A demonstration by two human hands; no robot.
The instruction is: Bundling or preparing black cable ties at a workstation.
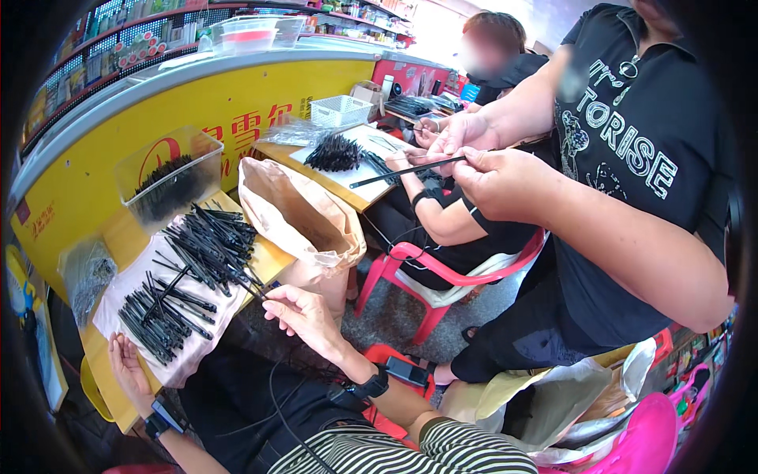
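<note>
My right hand (304, 320) is closed in a pinch on the ends of one or more slim black sticks (254, 288); I cannot tell how many. They reach back toward a heap of similar black sticks (207, 245) on a pale cloth (126, 296). A second, looser pile (166, 316) lies nearer to me on the same cloth. My left hand (129, 365) rests at the table's near left edge beside that pile, fingers stretched out and holding nothing. Both wrists wear dark bands.
A clear bin (170, 186) of black pieces and a plastic bag (87, 272) flank the cloth. Right of the table stands an open tan sack (304, 213). One standing person (505, 178) holds a black stick; another sits in a red-and-white chair (442, 272) at a second table.
</note>
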